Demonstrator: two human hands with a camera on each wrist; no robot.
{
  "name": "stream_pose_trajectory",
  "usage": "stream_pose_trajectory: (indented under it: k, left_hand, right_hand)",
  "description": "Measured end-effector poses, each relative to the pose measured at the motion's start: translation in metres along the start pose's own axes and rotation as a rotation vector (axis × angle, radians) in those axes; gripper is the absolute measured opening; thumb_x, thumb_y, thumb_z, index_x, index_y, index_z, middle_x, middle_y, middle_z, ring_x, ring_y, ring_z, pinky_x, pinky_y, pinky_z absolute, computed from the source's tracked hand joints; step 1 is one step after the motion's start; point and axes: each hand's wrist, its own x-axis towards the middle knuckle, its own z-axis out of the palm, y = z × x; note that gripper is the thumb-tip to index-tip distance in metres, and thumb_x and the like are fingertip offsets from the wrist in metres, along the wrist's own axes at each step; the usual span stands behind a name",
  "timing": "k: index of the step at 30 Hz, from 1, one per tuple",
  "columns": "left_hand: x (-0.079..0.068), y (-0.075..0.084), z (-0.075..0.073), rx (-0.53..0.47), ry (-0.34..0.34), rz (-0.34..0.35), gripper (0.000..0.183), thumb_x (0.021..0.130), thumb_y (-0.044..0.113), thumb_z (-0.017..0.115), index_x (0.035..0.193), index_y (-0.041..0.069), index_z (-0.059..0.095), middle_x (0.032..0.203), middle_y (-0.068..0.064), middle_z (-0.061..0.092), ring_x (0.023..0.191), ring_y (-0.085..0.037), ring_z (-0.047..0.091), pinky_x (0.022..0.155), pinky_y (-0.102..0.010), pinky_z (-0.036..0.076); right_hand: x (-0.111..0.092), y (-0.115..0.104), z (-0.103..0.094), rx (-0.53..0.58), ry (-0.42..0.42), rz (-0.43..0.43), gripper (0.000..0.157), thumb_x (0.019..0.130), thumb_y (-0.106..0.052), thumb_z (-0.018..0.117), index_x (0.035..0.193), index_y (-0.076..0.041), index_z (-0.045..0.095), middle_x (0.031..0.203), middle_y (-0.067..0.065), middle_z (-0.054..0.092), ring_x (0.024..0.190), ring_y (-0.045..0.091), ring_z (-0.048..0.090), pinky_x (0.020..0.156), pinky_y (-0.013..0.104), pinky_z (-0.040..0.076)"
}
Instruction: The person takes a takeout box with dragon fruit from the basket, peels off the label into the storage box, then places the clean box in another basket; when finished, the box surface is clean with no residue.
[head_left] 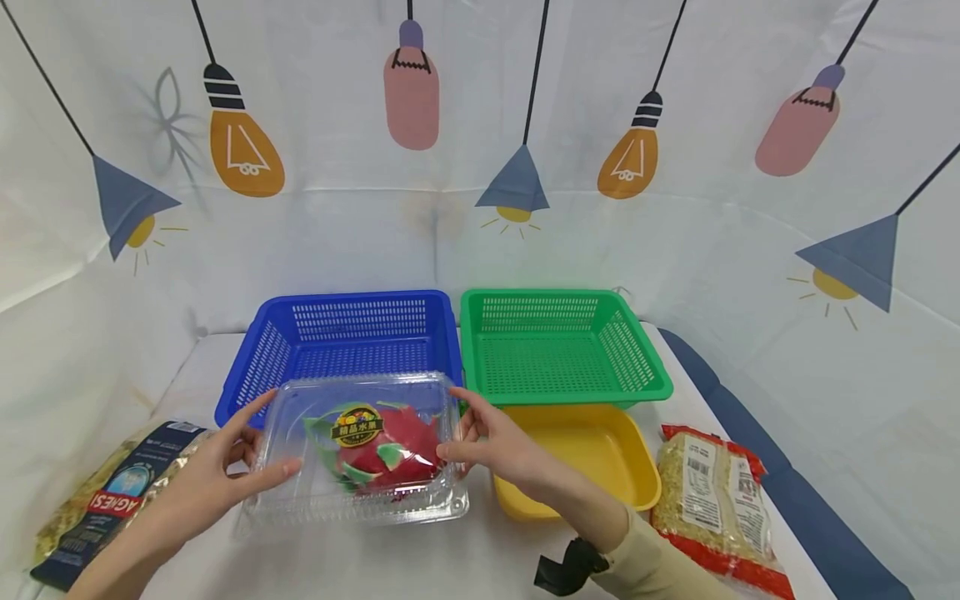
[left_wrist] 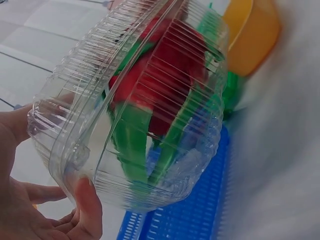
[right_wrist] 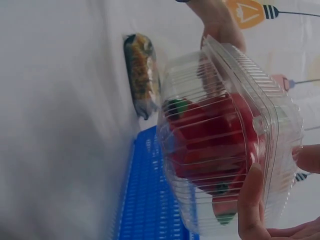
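A clear plastic clamshell box (head_left: 285, 467) with a red dragon fruit (head_left: 393, 450) inside is held up between both hands. Its lid bears a black and gold label (head_left: 357, 426). My left hand (head_left: 213, 471) grips the box's left end, thumb on top and fingers at the edge. At the opposite end my right hand (head_left: 491, 437) grips it, thumb over the lid and fingertips on the rim. In the left wrist view, green leaf tips (left_wrist: 132, 145) of the fruit show through the ribbed wall. The right wrist view shows the box closed along its rim.
Behind the box stands a blue basket (head_left: 360, 300), with a green basket (head_left: 558, 398) on its right. In front of the green one sits a yellow basin (head_left: 600, 450). An Agnesi pasta bag (head_left: 120, 492) lies far left; another pasta bag (head_left: 712, 500) lies far right.
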Motion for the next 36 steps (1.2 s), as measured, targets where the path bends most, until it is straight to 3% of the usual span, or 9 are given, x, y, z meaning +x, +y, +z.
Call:
stream_pose_trajectory:
  k: [6,15,20,25,32,36]
  left_hand:
    - [-0.006,-0.009,0.008,-0.027,0.001,0.008,0.091,0.091,0.027,0.074,0.16,0.015,0.016,0.093,-0.006,0.038,0.07,-0.011,0.04,0.053,-0.029,0.036]
    - [-0.012,-0.02,0.014,-0.019,-0.099,-0.117,0.093,0.091,0.033,0.074,0.159,0.017,0.012,0.09,-0.006,0.038,0.069,-0.011,0.042,0.055,-0.031,0.035]
    - [-0.016,-0.03,0.022,-0.027,-0.106,-0.132,0.093,0.091,0.031,0.074,0.159,0.014,0.013,0.087,-0.004,0.039,0.068,-0.01,0.042,0.055,-0.03,0.035]
    - [-0.017,-0.042,0.031,-0.043,-0.073,-0.097,0.09,0.09,0.026,0.076,0.156,0.01,0.018,0.084,-0.003,0.041,0.065,-0.008,0.043,0.055,-0.029,0.035]
    - [-0.015,-0.057,0.038,-0.057,-0.121,-0.165,0.091,0.09,0.03,0.075,0.157,0.011,0.016,0.086,-0.003,0.041,0.067,-0.008,0.044,0.056,-0.028,0.035]
    - [-0.015,-0.063,0.042,-0.09,-0.103,-0.144,0.091,0.088,0.026,0.077,0.156,0.011,0.018,0.085,-0.002,0.041,0.067,-0.007,0.044,0.055,-0.027,0.038]
  right_hand:
    - [-0.007,0.007,0.002,-0.013,-0.014,-0.001,0.082,0.088,-0.019,0.076,0.156,-0.007,0.029,0.095,0.008,0.047,0.083,0.02,0.05,0.081,0.03,0.044]
    - [-0.012,0.019,0.007,-0.028,-0.059,0.006,0.082,0.088,-0.016,0.075,0.155,-0.009,0.028,0.091,0.006,0.049,0.082,0.02,0.052,0.077,0.028,0.045]
    - [-0.014,0.029,0.01,-0.017,-0.073,0.018,0.082,0.088,-0.015,0.075,0.154,-0.009,0.028,0.094,0.007,0.048,0.082,0.021,0.058,0.08,0.03,0.047]
    - [-0.013,0.041,0.014,-0.017,-0.076,0.03,0.079,0.088,-0.015,0.075,0.152,-0.009,0.03,0.095,0.007,0.049,0.083,0.02,0.055,0.08,0.03,0.047]
    - [-0.01,0.055,0.02,0.025,-0.075,0.03,0.075,0.087,-0.012,0.075,0.148,-0.008,0.033,0.091,0.006,0.048,0.078,0.018,0.054,0.076,0.028,0.052]
    - [-0.008,0.062,0.023,0.054,-0.074,0.036,0.072,0.087,-0.009,0.075,0.146,-0.006,0.033,0.091,0.006,0.046,0.076,0.017,0.053,0.072,0.029,0.056]
